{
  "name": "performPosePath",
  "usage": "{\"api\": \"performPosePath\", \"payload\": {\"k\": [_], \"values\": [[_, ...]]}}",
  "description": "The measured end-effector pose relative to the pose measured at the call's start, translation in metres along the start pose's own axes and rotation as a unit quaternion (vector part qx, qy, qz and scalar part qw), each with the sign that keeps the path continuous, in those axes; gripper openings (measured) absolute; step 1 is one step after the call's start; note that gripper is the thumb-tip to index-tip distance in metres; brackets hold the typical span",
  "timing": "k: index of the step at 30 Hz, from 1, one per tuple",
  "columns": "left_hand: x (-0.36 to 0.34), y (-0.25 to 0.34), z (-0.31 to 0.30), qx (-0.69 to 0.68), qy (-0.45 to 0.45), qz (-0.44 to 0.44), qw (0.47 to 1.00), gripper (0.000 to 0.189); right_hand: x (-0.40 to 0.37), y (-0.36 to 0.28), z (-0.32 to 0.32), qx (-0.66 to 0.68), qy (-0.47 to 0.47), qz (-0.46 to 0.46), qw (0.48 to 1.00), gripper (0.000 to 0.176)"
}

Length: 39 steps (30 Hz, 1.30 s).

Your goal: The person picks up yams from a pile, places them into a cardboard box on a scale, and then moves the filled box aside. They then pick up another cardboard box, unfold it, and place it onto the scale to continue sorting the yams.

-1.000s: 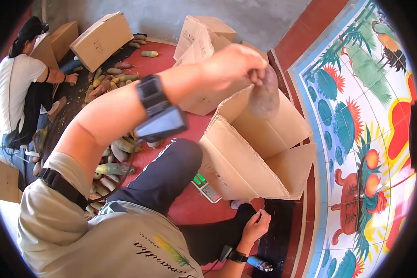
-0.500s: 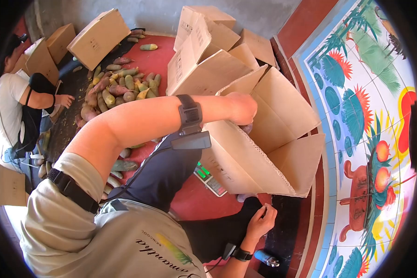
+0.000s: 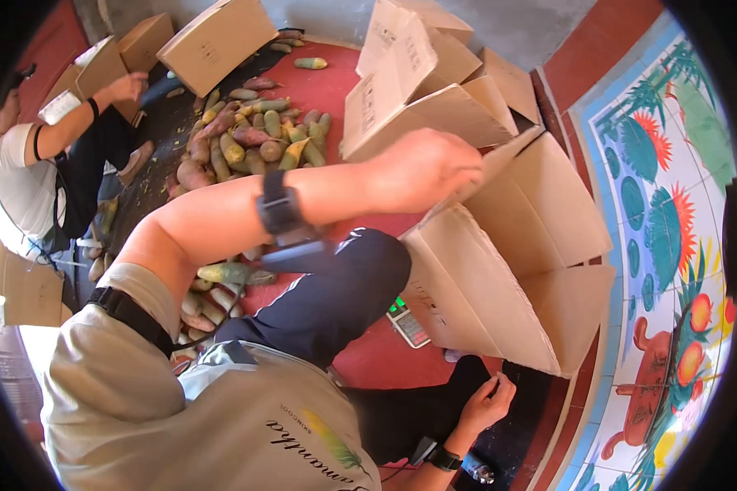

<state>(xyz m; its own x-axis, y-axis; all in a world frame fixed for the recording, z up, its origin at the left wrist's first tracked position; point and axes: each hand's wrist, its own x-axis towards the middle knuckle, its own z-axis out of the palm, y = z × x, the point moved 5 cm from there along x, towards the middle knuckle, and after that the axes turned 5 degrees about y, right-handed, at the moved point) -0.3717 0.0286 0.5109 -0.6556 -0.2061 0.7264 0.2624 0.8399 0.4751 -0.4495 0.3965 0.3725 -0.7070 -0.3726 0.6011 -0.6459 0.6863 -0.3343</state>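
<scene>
My left hand point(image 3: 424, 170) is closed, blurred and raised beside the near upper edge of an open cardboard box point(image 3: 540, 204). No object shows in its fingers. The box is tilted, its flaps spread. My right hand point(image 3: 491, 401) rests low near my knee, its fingers loosely curled and apart, holding nothing. Below the box's left side lies a small scale point(image 3: 408, 324) with a lit green display. Behind my left forearm, a heap of green and reddish radish-like roots point(image 3: 258, 135) lies on the red mat point(image 3: 336, 90).
More cardboard boxes point(image 3: 418, 90) lean together behind the open box. Another box point(image 3: 217, 47) stands beyond the heap. At the left a person point(image 3: 37, 164) sits with one arm stretched out. More roots point(image 3: 213, 307) lie beside my leg. A bottle point(image 3: 477, 469) lies near my right wrist.
My left hand has lifted away from the box's edge; the roundish thing seen under its fingers is out of sight. The other person's arm has risen. The whole view has shifted.
</scene>
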Motion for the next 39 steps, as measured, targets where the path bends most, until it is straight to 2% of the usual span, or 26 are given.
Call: {"api": "performPosePath", "payload": {"k": [2, 4, 6, 8, 10, 12, 13, 15, 16, 18, 20, 21, 22, 24, 28, 31, 32, 34, 35, 36, 38, 39], "values": [[-0.029, -0.012, -0.033, 0.018, 0.010, 0.004, 1.000, 0.014, 0.001, -0.001, 0.000, 0.003, -0.009, -0.004, 1.000, 0.010], [-0.069, -0.038, -0.061, 0.042, 0.013, -0.087, 0.995, 0.019, 0.001, -0.002, 0.000, -0.007, -0.011, -0.009, 1.000, 0.011], [-0.120, -0.070, -0.081, 0.117, -0.009, -0.105, 0.988, 0.027, 0.001, -0.003, 0.002, -0.010, -0.011, -0.030, 0.999, 0.009], [-0.183, -0.104, -0.100, 0.239, -0.075, -0.170, 0.953, 0.036, 0.000, -0.003, 0.002, -0.017, -0.020, -0.039, 0.999, 0.010], [-0.257, -0.138, -0.117, 0.283, -0.164, -0.257, 0.909, 0.043, -0.002, 0.002, 0.003, -0.029, -0.031, -0.048, 0.998, 0.010], [-0.345, -0.167, -0.133, 0.301, -0.207, -0.328, 0.871, 0.047, -0.004, 0.004, 0.003, -0.044, -0.041, -0.058, 0.997, 0.011], [-0.372, -0.165, -0.138, 0.297, -0.207, -0.335, 0.870, 0.047, -0.004, 0.005, 0.003, -0.054, -0.048, -0.057, 0.996, 0.011], [-0.420, -0.147, -0.143, 0.471, -0.209, -0.312, 0.798, 0.046, -0.004, 0.005, 0.003, -0.069, -0.060, -0.061, 0.994, 0.011], [-0.443, -0.142, -0.141, 0.466, -0.211, -0.319, 0.798, 0.046, -0.005, 0.004, 0.002, -0.080, -0.065, -0.058, 0.993, 0.011], [-0.495, -0.137, -0.128, 0.351, -0.291, -0.469, 0.757, 0.043, -0.005, 0.006, 0.002, -0.093, -0.076, -0.061, 0.991, 0.011], [-0.519, -0.123, -0.104, 0.294, -0.411, -0.495, 0.707, 0.040, -0.006, 0.011, 0.002, -0.097, -0.080, -0.072, 0.990, 0.012], [-0.540, -0.122, -0.092, 0.236, -0.421, -0.508, 0.713, 0.038, -0.007, 0.012, 0.002, -0.100, -0.084, -0.077, 0.988, 0.012], [-0.556, -0.118, -0.081, 0.213, -0.407, -0.481, 0.746, 0.037, -0.008, 0.013, 0.002, -0.106, -0.091, -0.075, 0.987, 0.012], [-0.566, -0.108, -0.055, 0.141, -0.437, -0.510, 0.728, 0.037, -0.009, 0.013, 0.003, -0.116, -0.100, -0.077, 0.985, 0.011], [-0.580, -0.099, -0.010, 0.113, -0.423, -0.510, 0.740, 0.040, -0.011, 0.016, 0.001, -0.134, -0.105, -0.063, 0.983, 0.011], [-0.567, -0.092, 0.003, 0.057, -0.497, -0.525, 0.689, 0.040, -0.013, 0.014, 0.000, -0.142, -0.109, -0.061, 0.982, 0.010], [-0.570, -0.092, 0.008, 0.052, -0.497, -0.524, 0.690, 0.040, -0.013, 0.014, -0.001, -0.145, -0.110, -0.063, 0.981, 0.010], [-0.601, -0.097, 0.011, 0.066, -0.513, -0.606, 0.604, 0.043, -0.014, 0.014, -0.001, -0.154, -0.113, -0.055, 0.980, 0.010], [-0.622, -0.099, 0.012, 0.125, -0.440, -0.580, 0.674, 0.040, -0.015, 0.014, -0.001, -0.158, -0.118, -0.046, 0.979, 0.010], [-0.630, -0.096, 0.011, 0.122, -0.440, -0.580, 0.675, 0.040, -0.015, 0.013, -0.002, -0.161, -0.118, -0.048, 0.979, 0.010], [-0.646, -0.094, 0.009, 0.101, -0.462, -0.670, 0.572, 0.036, -0.014, 0.011, -0.001, -0.166, -0.130, -0.054, 0.976, 0.010], [-0.650, -0.091, 0.009, 0.092, -0.472, -0.698, 0.530, 0.025, -0.014, 0.012, 0.000, -0.168, -0.127, -0.055, 0.976, 0.010]]}}
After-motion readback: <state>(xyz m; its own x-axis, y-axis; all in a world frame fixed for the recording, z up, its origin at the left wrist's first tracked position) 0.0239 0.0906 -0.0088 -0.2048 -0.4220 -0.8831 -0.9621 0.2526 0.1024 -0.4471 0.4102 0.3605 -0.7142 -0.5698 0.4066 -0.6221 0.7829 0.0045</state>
